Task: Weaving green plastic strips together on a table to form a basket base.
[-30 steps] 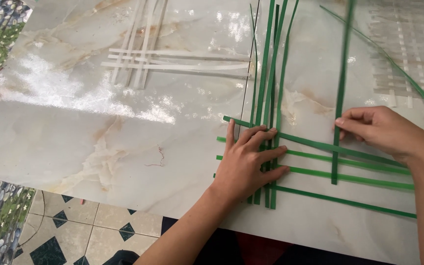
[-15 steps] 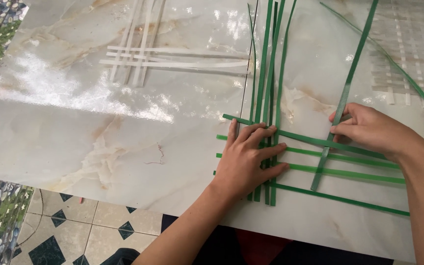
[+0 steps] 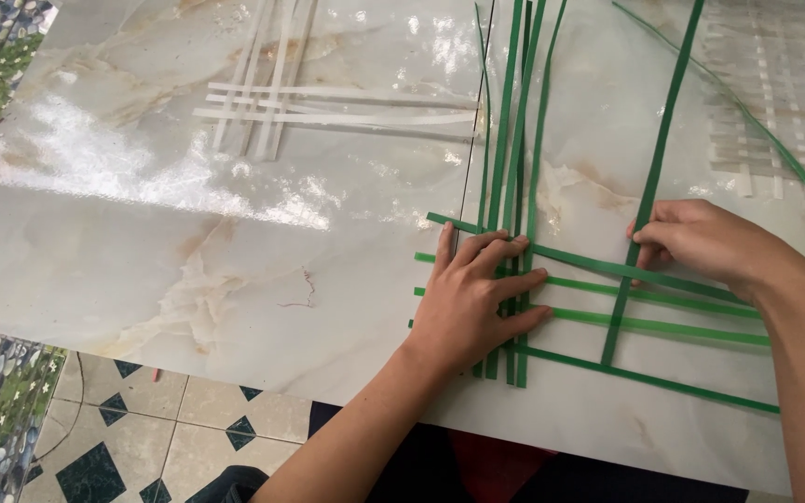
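Note:
Several green strips [image 3: 598, 293] lie crossed on a glossy marble-look table [image 3: 235, 242], some running away from me and some running sideways. My left hand [image 3: 477, 298] lies flat with spread fingers on the crossing, pinning the strips down. My right hand [image 3: 701, 242] pinches one loose green strip [image 3: 656, 168] that slants from the far edge down across the sideways strips, ending near the lowest of them.
A small lattice of white strips [image 3: 291, 102] lies at the far left. A larger white woven mat [image 3: 766, 102] sits at the far right. Patterned floor tiles [image 3: 142, 438] show below the table's near edge.
My right hand has swung the loose green strip's lower end leftward, so it now slants across the sideways strips. My left hand stays pressed in place.

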